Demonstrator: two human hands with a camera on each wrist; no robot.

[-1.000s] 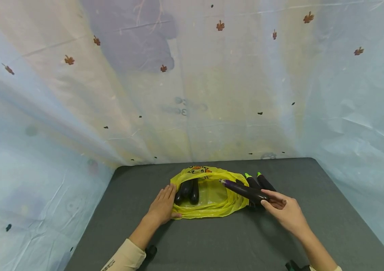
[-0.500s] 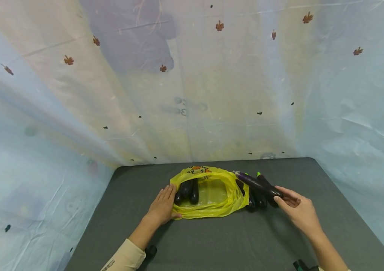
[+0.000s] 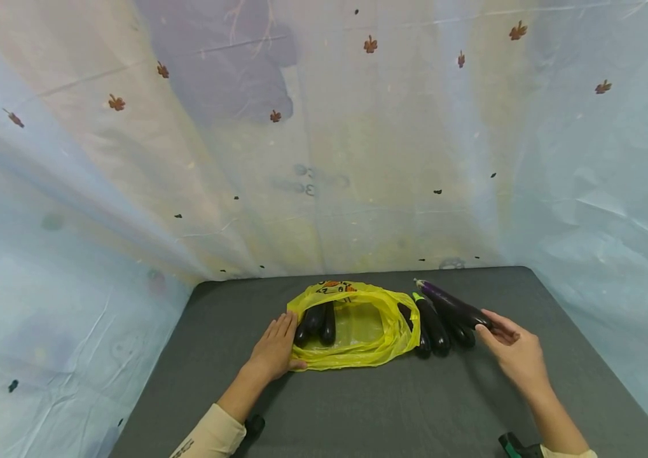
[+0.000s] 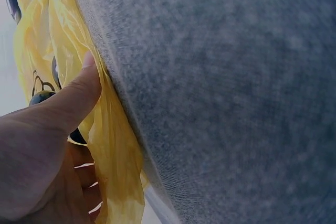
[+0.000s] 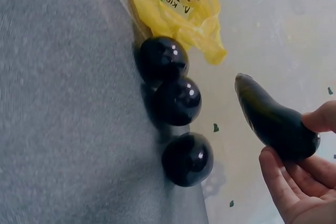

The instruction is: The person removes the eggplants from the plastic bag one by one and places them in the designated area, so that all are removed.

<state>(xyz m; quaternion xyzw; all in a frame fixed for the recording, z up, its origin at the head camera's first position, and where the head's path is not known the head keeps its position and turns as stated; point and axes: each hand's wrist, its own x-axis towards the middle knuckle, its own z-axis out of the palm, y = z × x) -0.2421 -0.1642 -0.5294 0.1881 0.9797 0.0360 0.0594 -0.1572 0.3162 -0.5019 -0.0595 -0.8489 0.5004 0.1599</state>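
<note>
My right hand pinches a long dark-purple eggplant by its rounded end, thumb on one side and fingers on the other. Its stem end points up and left, over other eggplants. In the right wrist view this eggplant is raised beside three round eggplant ends. A yellow plastic bag lies with its mouth wide, holding dark eggplants at its left. My left hand rests along the bag's left edge, fingers straight and thumb spread toward the front. The left wrist view shows that thumb against the yellow film.
Lying side by side just right of the bag are dark eggplants, one with a bright green cap. The dark grey table meets a pale patterned plastic sheet at the back. Black straps show near the wrists.
My right hand has carried the eggplant rightward, away from the bag's mouth to over the eggplants at the right. My left hand and the bag have stayed in place.
</note>
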